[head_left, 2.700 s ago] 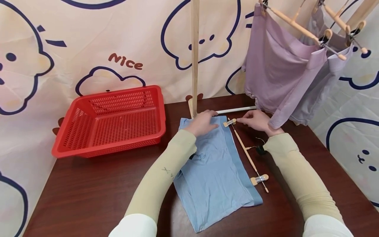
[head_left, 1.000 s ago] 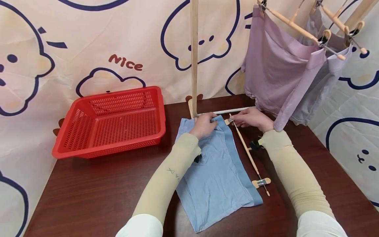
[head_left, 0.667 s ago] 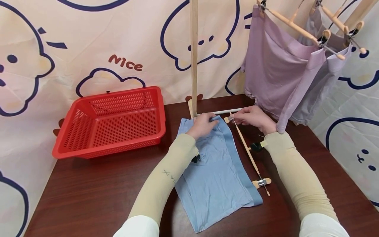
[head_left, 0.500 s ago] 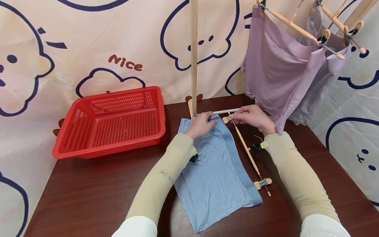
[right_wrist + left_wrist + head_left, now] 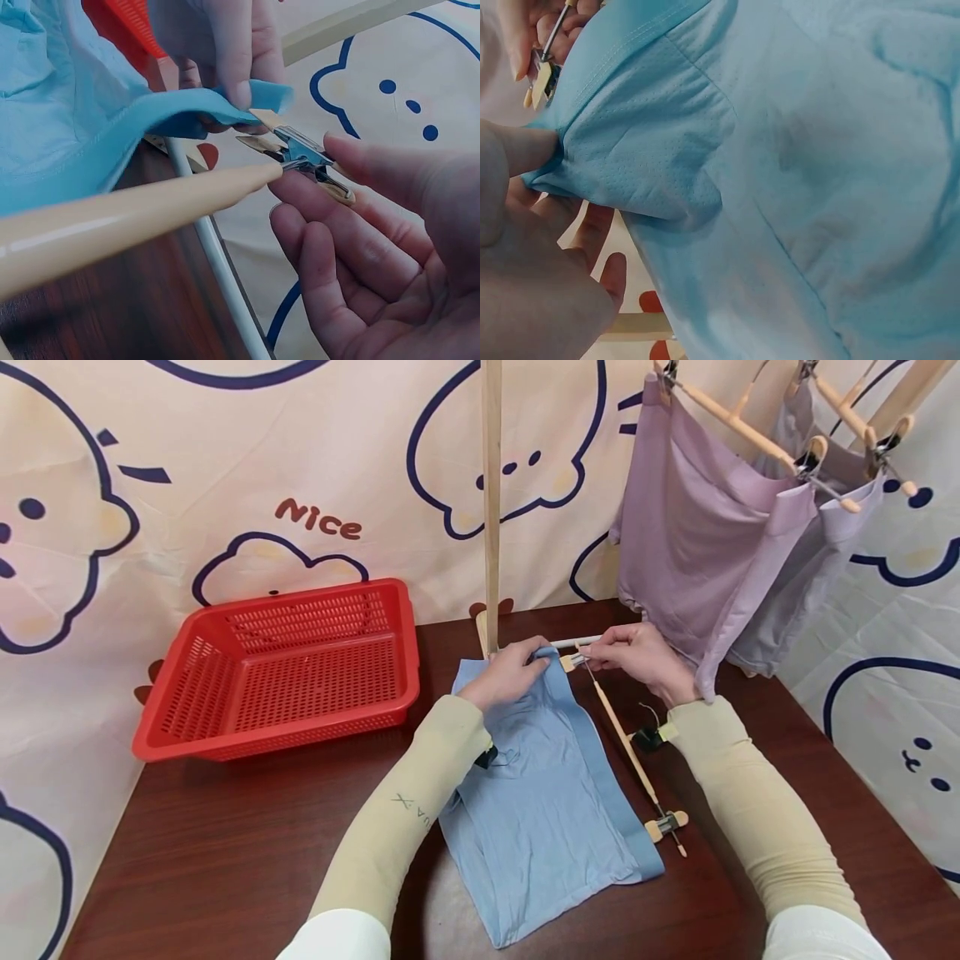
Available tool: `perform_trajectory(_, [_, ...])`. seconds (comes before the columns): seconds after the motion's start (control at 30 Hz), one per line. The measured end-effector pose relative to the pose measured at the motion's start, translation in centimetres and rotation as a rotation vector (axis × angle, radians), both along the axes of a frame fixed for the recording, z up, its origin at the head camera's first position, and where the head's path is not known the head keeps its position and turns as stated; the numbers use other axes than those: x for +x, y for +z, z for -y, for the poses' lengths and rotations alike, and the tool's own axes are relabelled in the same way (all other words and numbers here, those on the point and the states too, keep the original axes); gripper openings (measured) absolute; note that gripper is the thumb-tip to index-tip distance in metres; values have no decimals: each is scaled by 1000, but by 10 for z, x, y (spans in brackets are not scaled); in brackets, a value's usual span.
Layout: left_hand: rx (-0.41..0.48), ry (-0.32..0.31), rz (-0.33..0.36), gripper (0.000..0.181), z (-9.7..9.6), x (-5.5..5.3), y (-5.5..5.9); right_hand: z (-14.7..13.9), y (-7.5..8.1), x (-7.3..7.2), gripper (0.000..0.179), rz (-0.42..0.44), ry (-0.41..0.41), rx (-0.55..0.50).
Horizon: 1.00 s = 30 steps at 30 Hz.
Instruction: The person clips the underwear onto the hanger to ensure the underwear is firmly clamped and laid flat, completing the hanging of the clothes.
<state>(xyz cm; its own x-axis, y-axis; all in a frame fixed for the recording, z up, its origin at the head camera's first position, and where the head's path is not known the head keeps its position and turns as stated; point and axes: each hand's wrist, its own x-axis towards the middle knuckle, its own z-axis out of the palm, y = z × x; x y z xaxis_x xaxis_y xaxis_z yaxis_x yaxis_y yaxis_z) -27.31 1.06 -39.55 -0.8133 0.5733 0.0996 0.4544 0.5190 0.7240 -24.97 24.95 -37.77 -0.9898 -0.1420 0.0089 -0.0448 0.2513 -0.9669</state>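
A pair of light blue boxer briefs (image 5: 551, 802) lies flat on the table, waistband facing right. My left hand (image 5: 510, 675) pinches the far corner of that waistband, thumb on top, and lifts it slightly. Beside it, my right hand (image 5: 637, 660) squeezes the far clip (image 5: 573, 662) of a clip hanger (image 5: 626, 739) between thumb and fingers. In the right wrist view the clip (image 5: 300, 150) has its tips spread, right at the waistband's edge (image 5: 247, 101). The hanger's near clip (image 5: 666, 827) meets the waistband's near end; whether it bites the cloth I cannot tell.
A red plastic basket (image 5: 292, 677) stands at the back left. Behind my left hand rises a wooden post (image 5: 492, 510), with a white bar (image 5: 577, 642) low beside it. Purple shorts (image 5: 705, 527) and grey shorts (image 5: 795, 577) hang at the right, the purple ones touching my right wrist.
My left hand has gone from lying on the briefs to pinching and raising the waistband corner. My right hand has taken the far clip and brought it left to the cloth.
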Motion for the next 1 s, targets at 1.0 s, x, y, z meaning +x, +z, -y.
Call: perform_trajectory(1.0, [-37, 111, -76, 31, 18, 7, -4, 2, -5, 0, 38, 37, -24, 73])
